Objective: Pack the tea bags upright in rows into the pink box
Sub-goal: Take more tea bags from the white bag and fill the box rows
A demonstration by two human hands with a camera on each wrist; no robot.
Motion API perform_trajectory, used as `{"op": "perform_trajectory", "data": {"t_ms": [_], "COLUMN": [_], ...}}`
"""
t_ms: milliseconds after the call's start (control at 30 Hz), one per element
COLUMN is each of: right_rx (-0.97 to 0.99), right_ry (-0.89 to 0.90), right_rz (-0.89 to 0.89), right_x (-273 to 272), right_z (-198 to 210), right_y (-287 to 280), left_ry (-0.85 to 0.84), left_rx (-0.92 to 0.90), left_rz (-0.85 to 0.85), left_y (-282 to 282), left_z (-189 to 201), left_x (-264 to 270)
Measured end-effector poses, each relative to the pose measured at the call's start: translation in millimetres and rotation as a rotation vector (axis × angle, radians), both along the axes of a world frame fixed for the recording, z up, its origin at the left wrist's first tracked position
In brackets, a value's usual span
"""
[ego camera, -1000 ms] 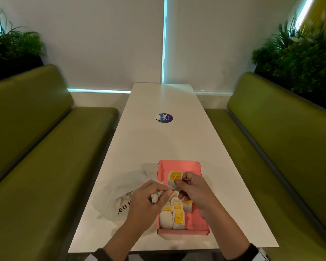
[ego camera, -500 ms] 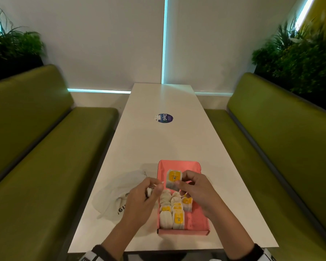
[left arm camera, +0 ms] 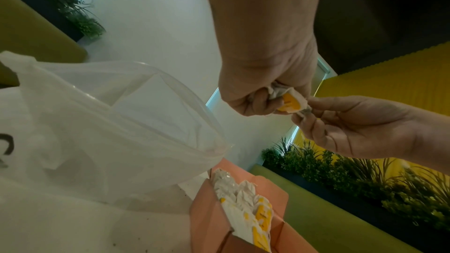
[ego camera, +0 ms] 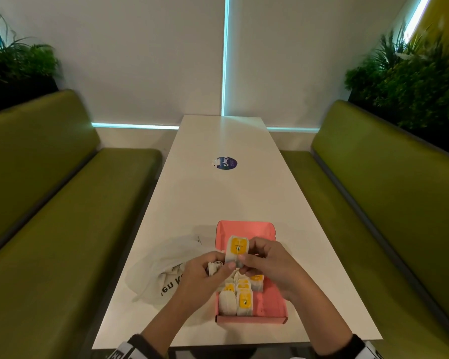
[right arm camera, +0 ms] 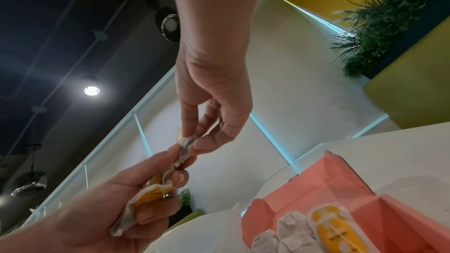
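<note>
Head view: tea bag (ego camera: 237, 248) upright, right wrist: edge-on

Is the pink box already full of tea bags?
Not full. Tea bags fill only the near left part of the pink box; its right side and far end show bare pink floor.

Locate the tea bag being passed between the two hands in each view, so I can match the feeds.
Head: tea bag low centre, above the pink box.
Left wrist: right of centre, between both hands.
Right wrist: centre, pinched edge-on.
Shared landmark: the pink box, also visible at and.
</note>
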State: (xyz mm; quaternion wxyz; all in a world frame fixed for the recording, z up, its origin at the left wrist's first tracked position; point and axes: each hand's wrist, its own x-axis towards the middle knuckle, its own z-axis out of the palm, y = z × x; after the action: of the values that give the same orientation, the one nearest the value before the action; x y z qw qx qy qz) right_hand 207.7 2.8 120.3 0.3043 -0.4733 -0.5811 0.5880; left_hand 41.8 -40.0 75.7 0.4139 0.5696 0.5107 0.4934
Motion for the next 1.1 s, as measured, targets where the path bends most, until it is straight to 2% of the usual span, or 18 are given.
{"op": "perform_trajectory", "data": {"t_ms": [67,167,267,367,467,633,733,1100], "right_rx": [0.033,0.075,0.15,0.196,0.182,0.19,0.163,0.225], "right_ry": [-0.055,-0.179,-0.462,-0.735,-0.897,-0.979,-0.964,-0.911], "right_rz": [-0.029,-0.178,-0.271,-0.202,-0.103,0.035,0.034,-0.247], "right_x": [3.0,13.8,23.1,24.7,22.9,13.9,8.6,-1.5], "right_z": [-3.8,-23.3,-48.0,-69.4,-85.0,-108.0,-115.3,-125.3], "right_y": [3.5,17.4,27.2,26.5,24.6,24.6,27.3,21.7], "left_ry": [0.055,0.197,0.427,0.626,0.684,0.671,0.634,0.468], "left_rx": [-0.003,-0.013,-0.06,-0.128,-0.167,-0.231,-0.28,-0.307], "left_rz": [0.05,0.078,0.017,-0.049,-0.121,-0.155,-0.152,-0.17], "left_y": [1.8,2.9,0.0,-2.1,-4.4,-4.7,-3.3,-5.1], "left_z": [-4.8,-19.1,-36.1,-49.3,-53.5,-59.4,-62.3,-62.5], "left_x": [-0.4,-4.5,-6.3,-4.7,0.6,6.5,7.0,6.1]}}
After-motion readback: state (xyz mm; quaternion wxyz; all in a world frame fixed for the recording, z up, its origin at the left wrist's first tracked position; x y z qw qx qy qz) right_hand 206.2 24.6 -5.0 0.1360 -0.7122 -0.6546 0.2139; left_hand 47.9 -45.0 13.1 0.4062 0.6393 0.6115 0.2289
